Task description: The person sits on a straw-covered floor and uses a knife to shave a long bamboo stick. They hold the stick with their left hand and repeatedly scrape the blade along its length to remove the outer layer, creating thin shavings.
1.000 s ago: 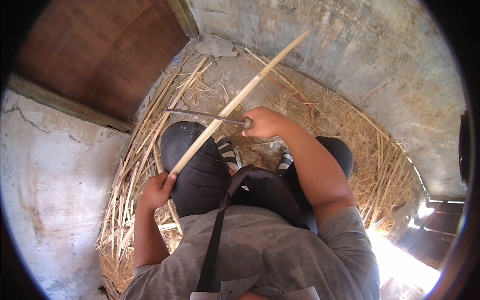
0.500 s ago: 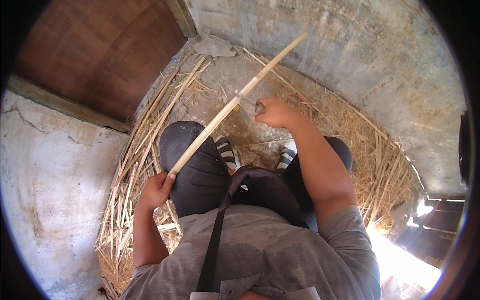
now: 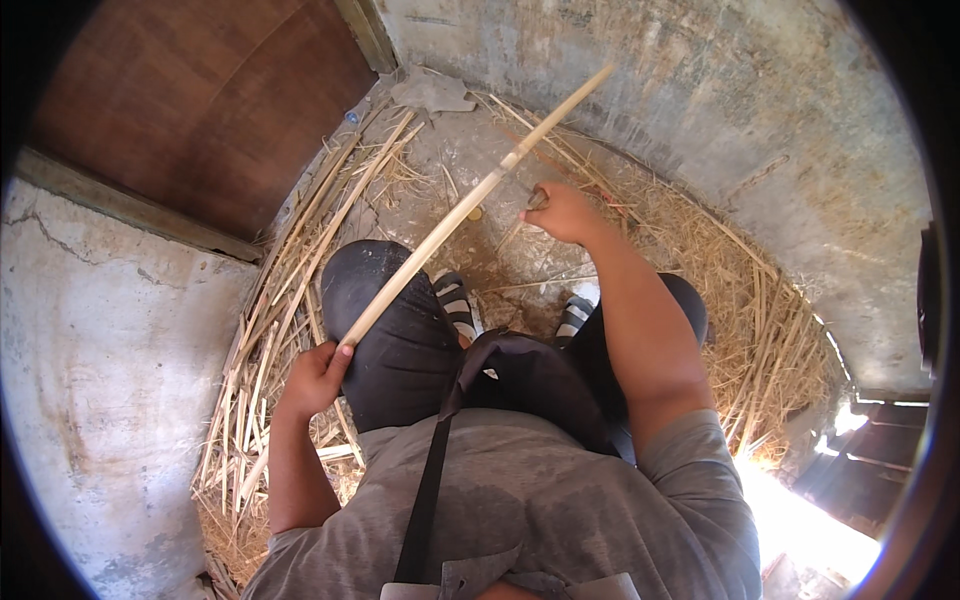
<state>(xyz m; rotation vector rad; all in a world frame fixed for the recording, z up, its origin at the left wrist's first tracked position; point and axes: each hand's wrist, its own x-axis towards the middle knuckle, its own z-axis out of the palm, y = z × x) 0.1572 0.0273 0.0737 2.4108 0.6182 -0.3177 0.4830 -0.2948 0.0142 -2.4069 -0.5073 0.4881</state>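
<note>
Right hand (image 3: pixel 562 213) has moved farther out along the pale strip (image 3: pixel 440 238) since the earlier frame, fingers closed round the knife (image 3: pixel 538 200). Left hand (image 3: pixel 316 378) grips the strip's near end — it slants over the left knee (image 3: pixel 360 275) toward the floor's (image 3: pixel 455 135) far edge. Shallow, even strokes should shave it cleanest.

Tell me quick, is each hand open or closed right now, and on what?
Left hand: closed, holding the near end of a pale wooden strip.
Right hand: closed around a tool handle.
</note>
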